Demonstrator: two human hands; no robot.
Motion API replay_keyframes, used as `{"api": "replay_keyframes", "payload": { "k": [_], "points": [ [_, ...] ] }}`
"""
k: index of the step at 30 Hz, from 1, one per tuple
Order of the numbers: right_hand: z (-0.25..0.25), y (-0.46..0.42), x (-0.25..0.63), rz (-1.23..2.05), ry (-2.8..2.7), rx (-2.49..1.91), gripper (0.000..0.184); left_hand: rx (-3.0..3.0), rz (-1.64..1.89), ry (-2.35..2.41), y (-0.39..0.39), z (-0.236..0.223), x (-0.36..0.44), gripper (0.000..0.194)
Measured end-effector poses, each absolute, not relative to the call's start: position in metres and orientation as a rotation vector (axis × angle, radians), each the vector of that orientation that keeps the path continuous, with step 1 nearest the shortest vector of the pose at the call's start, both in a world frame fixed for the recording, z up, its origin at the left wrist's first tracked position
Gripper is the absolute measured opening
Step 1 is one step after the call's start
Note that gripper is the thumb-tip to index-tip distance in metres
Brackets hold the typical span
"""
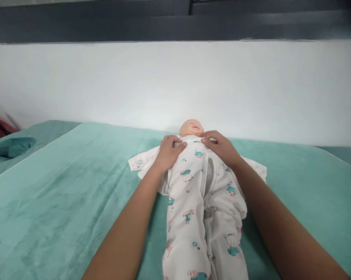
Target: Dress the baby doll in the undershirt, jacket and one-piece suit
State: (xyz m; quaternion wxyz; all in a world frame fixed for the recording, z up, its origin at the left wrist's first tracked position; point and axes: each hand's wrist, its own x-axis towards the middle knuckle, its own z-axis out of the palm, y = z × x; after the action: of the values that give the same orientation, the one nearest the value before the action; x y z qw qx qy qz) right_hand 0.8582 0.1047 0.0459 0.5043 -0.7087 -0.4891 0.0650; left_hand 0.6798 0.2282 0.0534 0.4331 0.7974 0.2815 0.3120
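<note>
A white wall is standing behind a teal cloth, and white printed trousers are lying on that cloth between the person's two forearms. Their long axis is running away from the person, from the legs nearest the camera up to the top edge just below the chin of a doll; from the fingers, then, nearly all the fabric is stretching back toward the person's body. A printed top is showing at either side, its sleeves spreading outward. The left hand is resting at the left of that top edge, the right hand at its right; both are touching fabric, the right fingers sitting nearer the chin. Each thumb is curving close to its forefinger; whether they are pinching the edge or merely lying on it, I cannot tell. In number, one pair of trousers, one top, two sleeves, one doll and two hands are showing.
</note>
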Motion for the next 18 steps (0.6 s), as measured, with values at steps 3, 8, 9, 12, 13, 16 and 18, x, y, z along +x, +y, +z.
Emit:
{"api": "replay_keyframes", "payload": {
  "k": [3, 8, 9, 12, 13, 16, 18],
  "points": [
    [0.04, 0.114, 0.858, 0.002, -1.105, -1.785, 0.021, 1.997, 0.807, 0.724, 0.229, 0.052, 0.683, 0.01],
    [0.039, 0.117, 0.857, 0.057, -1.016, -1.862, 0.025, 2.08, 0.843, 0.713, 0.233, 0.048, 0.687, 0.013],
    [0.04, 0.115, 0.856, 0.103, -1.021, -1.853, 0.026, 2.091, 0.849, 0.72, 0.234, 0.047, 0.687, 0.013],
    [0.044, 0.106, 0.856, 0.22, -1.073, -1.834, 0.03, 2.111, 0.893, 0.779, 0.236, 0.043, 0.686, 0.014],
    [0.046, 0.101, 0.857, 0.256, -1.102, -1.83, 0.031, 2.114, 0.912, 0.806, 0.237, 0.042, 0.686, 0.013],
    [0.049, 0.091, 0.862, 0.379, -1.229, -1.79, 0.035, 2.107, 0.952, 0.872, 0.239, 0.04, 0.685, 0.011],
    [0.049, 0.088, 0.865, 0.404, -1.28, -1.778, 0.035, 2.103, 0.936, 0.874, 0.239, 0.039, 0.685, 0.011]
  ]
}}
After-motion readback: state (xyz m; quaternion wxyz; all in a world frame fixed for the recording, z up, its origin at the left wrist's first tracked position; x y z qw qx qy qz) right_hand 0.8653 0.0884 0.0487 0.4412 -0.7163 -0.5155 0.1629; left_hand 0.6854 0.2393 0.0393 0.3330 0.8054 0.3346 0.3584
